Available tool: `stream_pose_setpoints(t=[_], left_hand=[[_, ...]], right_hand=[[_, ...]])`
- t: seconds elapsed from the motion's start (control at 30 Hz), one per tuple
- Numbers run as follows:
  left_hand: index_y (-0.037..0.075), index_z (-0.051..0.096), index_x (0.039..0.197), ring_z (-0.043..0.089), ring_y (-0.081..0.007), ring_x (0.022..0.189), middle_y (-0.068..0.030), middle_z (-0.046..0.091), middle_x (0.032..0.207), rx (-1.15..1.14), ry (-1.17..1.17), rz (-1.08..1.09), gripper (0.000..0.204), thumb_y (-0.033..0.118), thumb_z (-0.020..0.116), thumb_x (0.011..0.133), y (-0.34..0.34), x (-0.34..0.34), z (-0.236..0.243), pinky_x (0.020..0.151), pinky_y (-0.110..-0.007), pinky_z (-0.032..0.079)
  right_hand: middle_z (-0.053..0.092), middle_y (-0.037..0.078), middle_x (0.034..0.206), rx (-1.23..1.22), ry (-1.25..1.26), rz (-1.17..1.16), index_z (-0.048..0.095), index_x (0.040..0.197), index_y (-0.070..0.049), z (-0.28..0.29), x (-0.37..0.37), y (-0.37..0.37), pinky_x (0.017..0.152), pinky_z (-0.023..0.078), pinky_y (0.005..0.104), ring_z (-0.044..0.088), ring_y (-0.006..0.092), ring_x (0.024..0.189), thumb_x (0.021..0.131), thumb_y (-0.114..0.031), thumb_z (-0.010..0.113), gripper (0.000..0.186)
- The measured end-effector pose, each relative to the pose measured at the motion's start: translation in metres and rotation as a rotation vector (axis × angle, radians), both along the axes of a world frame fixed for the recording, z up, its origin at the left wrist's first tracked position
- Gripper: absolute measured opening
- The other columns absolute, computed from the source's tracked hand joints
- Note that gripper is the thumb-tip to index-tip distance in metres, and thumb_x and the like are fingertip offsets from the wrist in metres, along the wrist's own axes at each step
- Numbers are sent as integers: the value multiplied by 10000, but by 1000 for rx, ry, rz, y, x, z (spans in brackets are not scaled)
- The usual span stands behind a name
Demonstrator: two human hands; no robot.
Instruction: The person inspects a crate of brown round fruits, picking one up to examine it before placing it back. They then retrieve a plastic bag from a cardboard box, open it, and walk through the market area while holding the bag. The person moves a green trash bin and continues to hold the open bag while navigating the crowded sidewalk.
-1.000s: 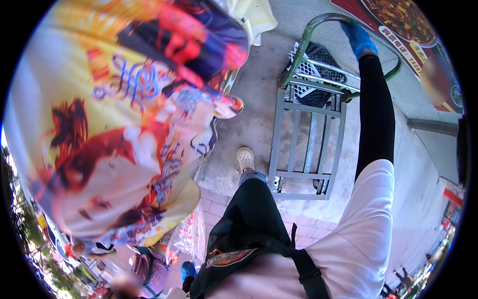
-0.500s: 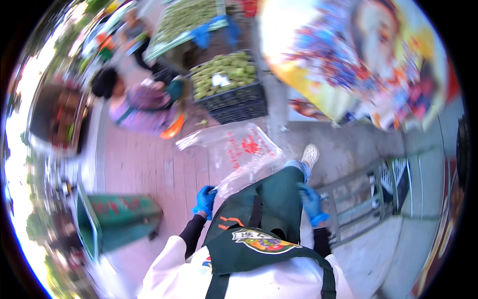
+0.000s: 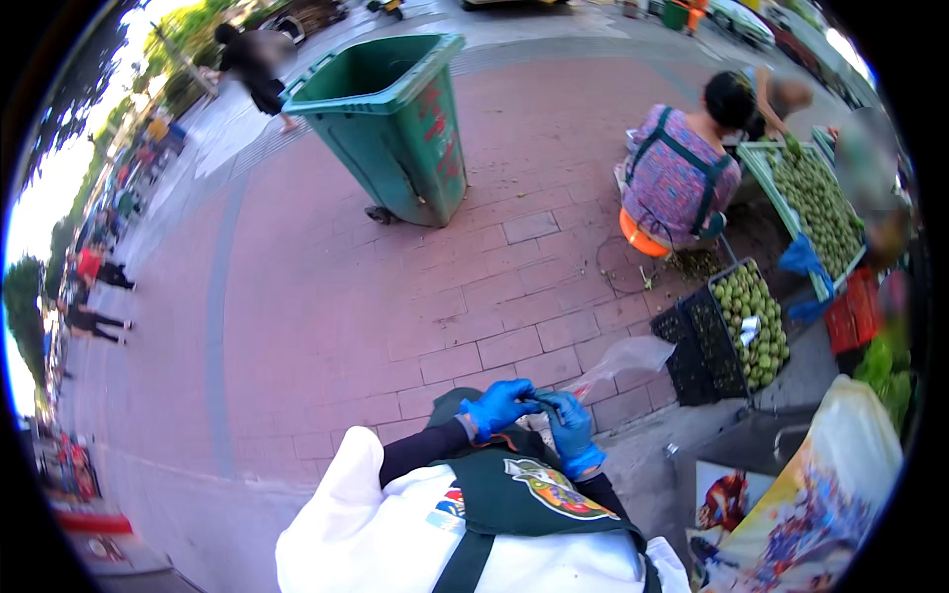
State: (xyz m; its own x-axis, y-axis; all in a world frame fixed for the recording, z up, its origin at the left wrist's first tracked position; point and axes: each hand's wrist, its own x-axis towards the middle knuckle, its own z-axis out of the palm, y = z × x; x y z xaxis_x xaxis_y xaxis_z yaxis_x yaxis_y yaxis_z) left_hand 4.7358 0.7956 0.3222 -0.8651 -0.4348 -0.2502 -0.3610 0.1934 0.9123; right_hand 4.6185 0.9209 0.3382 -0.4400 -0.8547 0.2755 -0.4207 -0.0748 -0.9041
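My left hand [image 3: 500, 405] and my right hand [image 3: 570, 429], both in blue gloves, meet in front of my dark green apron [image 3: 489, 489], their fingers pinched around something thin and dark that is too small to name. A clear plastic bag [image 3: 628, 358] with red print trails out beside my right hand, toward the dark crates; whether either hand grips it is unclear.
A green wheeled bin [image 3: 400, 148] stands on pink paving [image 3: 326, 287]. At right, a seated person [image 3: 672, 173] is beside a tray of green produce [image 3: 811, 198] and stacked black crates [image 3: 692, 361]. A printed cover [image 3: 830, 465] lies near my right side. Walkers [image 3: 94, 316] pass at left.
The view has swung round from the metal trolley to the paving. My right hand has left the trolley handle, and my two hands, apart half a second ago, have come together.
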Motion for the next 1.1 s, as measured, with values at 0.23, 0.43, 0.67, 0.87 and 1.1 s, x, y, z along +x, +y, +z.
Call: stream_pose_setpoints(t=[0.23, 0.43, 0.67, 0.87, 1.1], left_hand=[[36, 566, 818, 522, -117, 698, -55, 588, 747, 44, -115, 695, 177, 166, 671, 759, -63, 132, -6, 660, -267, 440], [20, 519, 773, 539, -124, 718, -67, 589, 771, 294, 267, 1366, 125, 68, 633, 754, -139, 283, -79, 684, -269, 445], [26, 474, 809, 608, -240, 747, -142, 605, 799, 346, 651, 1812, 79, 19, 543, 771, -265, 415, -67, 762, -348, 478], [47, 522, 799, 582, -215, 700, -94, 590, 742, 218, 768, 2130, 80, 83, 583, 761, -368, 572, -62, 705, -341, 486], [50, 549, 704, 508, -123, 581, -15, 521, 653, -92, 809, 2290, 89, 59, 515, 787, -545, 751, -73, 591, -248, 451]], right_hand=[[605, 119, 883, 210, 73, 291, 601, 948, -65, -59, 6, -18, 666, 485, 320, 606, 260, 787, 774, 16, 561, 196], [605, 134, 859, 404, 303, 551, 596, 914, -52, -44, 24, -127, 655, 479, 344, 591, 316, 767, 777, -96, 590, 143], [598, 133, 854, 295, 391, 743, 589, 917, -65, -24, 165, -358, 641, 474, 366, 581, 316, 754, 811, -162, 560, 146], [598, 134, 937, 288, 384, 1075, 570, 1010, -82, 19, 268, -517, 698, 484, 373, 582, 315, 811, 839, -210, 515, 220], [595, 123, 968, 372, 482, 1069, 583, 1037, -93, -4, 322, -724, 729, 474, 370, 579, 302, 842, 833, -204, 516, 242]])
